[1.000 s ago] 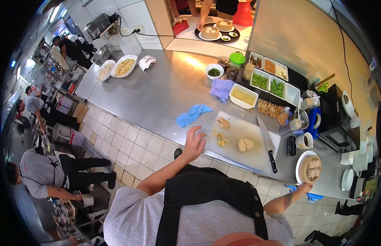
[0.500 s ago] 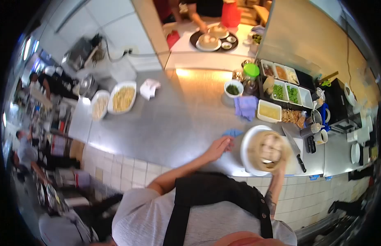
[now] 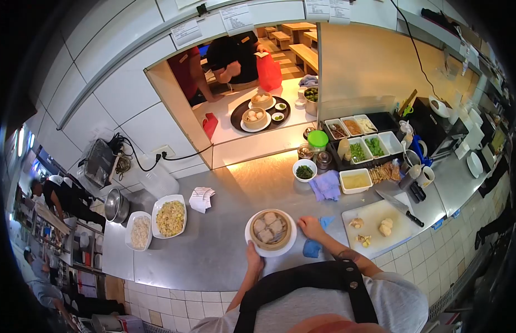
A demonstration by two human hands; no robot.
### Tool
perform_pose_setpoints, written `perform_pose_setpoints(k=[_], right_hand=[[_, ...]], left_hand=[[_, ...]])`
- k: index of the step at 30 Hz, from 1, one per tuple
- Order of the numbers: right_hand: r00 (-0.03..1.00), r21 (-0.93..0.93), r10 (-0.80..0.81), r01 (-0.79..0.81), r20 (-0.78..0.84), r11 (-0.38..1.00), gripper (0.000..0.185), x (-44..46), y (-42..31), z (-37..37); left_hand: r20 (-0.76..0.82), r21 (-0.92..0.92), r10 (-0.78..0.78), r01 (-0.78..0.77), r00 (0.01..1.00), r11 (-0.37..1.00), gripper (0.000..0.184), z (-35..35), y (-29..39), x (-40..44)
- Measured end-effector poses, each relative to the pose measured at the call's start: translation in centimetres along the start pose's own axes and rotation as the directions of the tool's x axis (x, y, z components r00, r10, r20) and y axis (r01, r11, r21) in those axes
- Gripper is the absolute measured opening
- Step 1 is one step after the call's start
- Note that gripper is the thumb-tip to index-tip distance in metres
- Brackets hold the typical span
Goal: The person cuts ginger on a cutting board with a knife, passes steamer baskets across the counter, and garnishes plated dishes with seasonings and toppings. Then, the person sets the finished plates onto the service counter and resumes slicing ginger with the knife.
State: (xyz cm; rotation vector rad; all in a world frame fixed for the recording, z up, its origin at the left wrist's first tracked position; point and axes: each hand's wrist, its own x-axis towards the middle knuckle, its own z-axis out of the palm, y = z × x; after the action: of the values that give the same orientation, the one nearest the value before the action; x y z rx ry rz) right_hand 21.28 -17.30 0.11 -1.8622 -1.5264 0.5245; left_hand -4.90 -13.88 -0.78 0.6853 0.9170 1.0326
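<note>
A round bamboo steamer (image 3: 286, 242) holding several pale dumplings (image 3: 267, 228) rests on a white plate (image 3: 292, 244) at the front of the steel counter. My left hand (image 3: 254, 257) grips the plate's near left rim, thumb at the edge. Just right of the plate is my right hand (image 3: 310, 227), its fingers curled together; whatever may be inside them is hidden. Close by its wrist lies a blue cloth (image 3: 312, 249), and another bit of blue (image 3: 326, 221) shows beyond the hand.
On the right are a cutting board (image 3: 374, 244) with ginger-like pieces, a knife (image 3: 400, 207), a purple cloth (image 3: 325, 186) and topping tubs (image 3: 374, 145). Two food dishes (image 3: 169, 217) stand left. Beyond the pass window, a tray (image 3: 239, 115) bears two steamers, with people behind.
The steamer and plate have moved left, away from the cutting board. My left hand now holds the plate; my right hand has left the steamer. The view has tilted up.
</note>
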Motion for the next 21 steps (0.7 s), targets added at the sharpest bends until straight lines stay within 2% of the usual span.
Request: perform_pose_setpoints(k=[2,3,6,9,12,14,15,18,21], right_hand=[[0.992,-0.078,-0.119,0.115,-0.050,0.990,0.017,-2.0,0.4,-0.1],[0.992,-0.076,-0.127,0.125,-0.018,0.989,0.018,-2.9,0.1,-0.9],[0.986,-0.049,-0.149,0.152,0.069,0.987,0.019,-5.0,-0.5,-3.2],[0.978,-0.008,-0.174,0.176,0.113,0.984,0.020,-5.2,0.0,-4.3],[0.974,-0.018,-0.173,0.177,0.144,0.984,0.022,-4.8,0.0,-4.6],[0.969,-0.023,-0.165,0.172,0.185,0.985,0.024,-3.9,0.1,-4.5],[0.973,0.029,-0.122,0.119,0.198,0.992,0.025,-3.4,0.1,-4.7],[0.970,0.079,-0.063,0.045,0.235,0.996,0.025,-2.3,0.5,-4.5],[0.960,0.069,-0.064,0.047,0.272,0.997,0.024,-1.7,0.8,-4.4]], left_hand=[[-0.053,-0.136,0.044,-0.051,0.998,0.989,0.049,-0.1,-0.3,-0.9],[-0.123,-0.113,0.071,-0.085,0.990,0.990,0.049,-0.7,-0.9,-1.0],[-0.147,0.025,0.070,-0.067,0.987,0.997,0.048,-3.8,-3.1,-0.4],[-0.277,-0.036,0.097,-0.111,0.956,0.993,0.046,-0.7,-2.5,-1.7],[-0.451,-0.004,-0.054,0.058,0.891,0.998,0.044,2.0,-1.8,-2.6],[-0.269,0.023,-0.080,0.089,0.960,0.996,0.037,1.3,-2.7,-3.1],[-0.184,0.030,-0.100,0.107,0.978,0.994,0.034,0.9,-3.3,-3.5],[-0.187,0.133,-0.100,0.126,0.977,0.983,0.020,1.2,-4.1,-3.3],[-0.250,0.093,-0.149,0.177,0.957,0.980,0.011,2.5,-2.7,-3.2]])
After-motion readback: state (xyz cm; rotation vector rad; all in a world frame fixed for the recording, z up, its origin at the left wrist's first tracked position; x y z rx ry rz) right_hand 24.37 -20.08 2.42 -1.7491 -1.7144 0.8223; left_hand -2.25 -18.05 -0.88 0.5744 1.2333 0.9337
